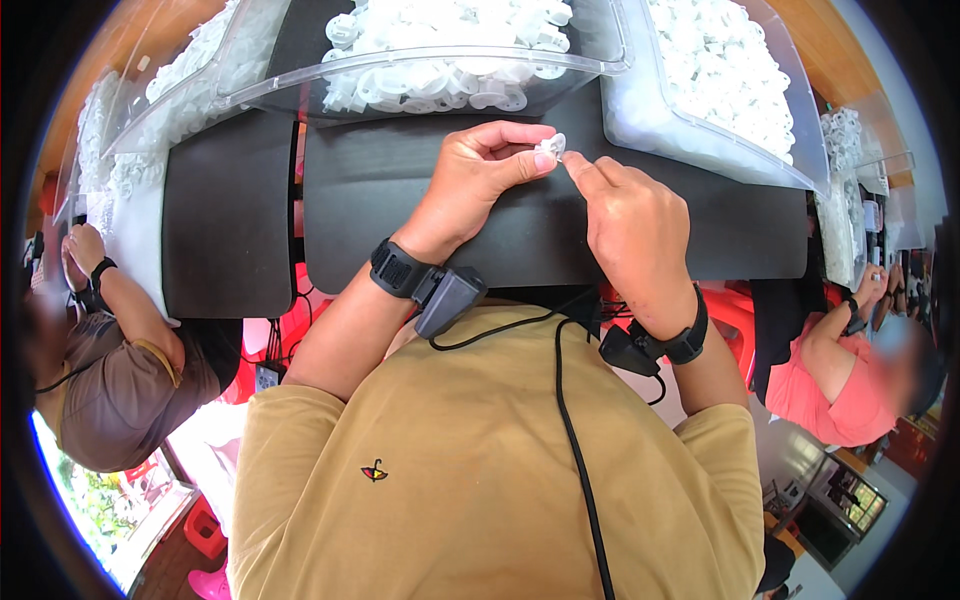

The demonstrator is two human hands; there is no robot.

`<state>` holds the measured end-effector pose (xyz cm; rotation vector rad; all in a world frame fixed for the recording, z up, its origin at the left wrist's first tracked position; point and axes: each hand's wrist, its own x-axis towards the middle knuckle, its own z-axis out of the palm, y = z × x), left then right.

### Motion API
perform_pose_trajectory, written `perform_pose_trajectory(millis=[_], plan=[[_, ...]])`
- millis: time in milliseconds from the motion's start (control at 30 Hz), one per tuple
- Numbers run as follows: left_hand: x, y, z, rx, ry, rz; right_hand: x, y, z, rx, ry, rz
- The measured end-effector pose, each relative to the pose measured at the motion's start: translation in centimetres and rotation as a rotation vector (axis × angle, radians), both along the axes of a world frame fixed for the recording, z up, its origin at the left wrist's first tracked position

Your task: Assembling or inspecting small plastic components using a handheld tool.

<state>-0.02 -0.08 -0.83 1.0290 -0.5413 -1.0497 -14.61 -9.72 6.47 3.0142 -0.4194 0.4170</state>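
Observation:
My left hand pinches a small white plastic part between thumb and fingers above the black mat. My right hand comes in from the right, and its fingertips touch the same part. Both wrists wear black bands with small devices and a cable. Just beyond the hands stands a clear bin heaped with white plastic ring-shaped parts.
A second clear bin of small white pieces sits at the upper right, a third at the upper left. A person in a brown shirt works at the left, and another in a pink shirt at the right.

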Motion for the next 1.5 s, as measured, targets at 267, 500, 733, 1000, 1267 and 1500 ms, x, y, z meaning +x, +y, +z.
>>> perform_pose_trajectory(millis=[267, 500, 733, 1000, 1267, 1500], plan=[[0.1, 0.0, 0.4, -0.037, 0.152, 0.006, -0.6, -0.7, 0.8, 0.129, -0.134, -0.041], [0.2, 0.0, 0.3, -0.047, 0.134, -0.005, -0.2, -0.5, 0.3, 0.110, -0.126, -0.017], [0.0, -0.2, 0.0, 0.006, 0.006, 0.009, 0.2, 0.0, 0.1, 0.077, -0.001, -0.060], [0.1, -0.1, 1.2, -0.077, 0.206, -0.078, -0.5, -2.1, 0.6, 0.797, -0.317, -0.056], [0.2, 0.2, 0.7, -0.116, 0.157, -0.178, -0.1, -1.8, -2.0, 1.507, -0.402, -0.043], [0.3, 0.4, 1.4, -0.146, 0.230, -0.226, 0.0, -1.7, -1.6, 1.770, -0.487, -0.085]])
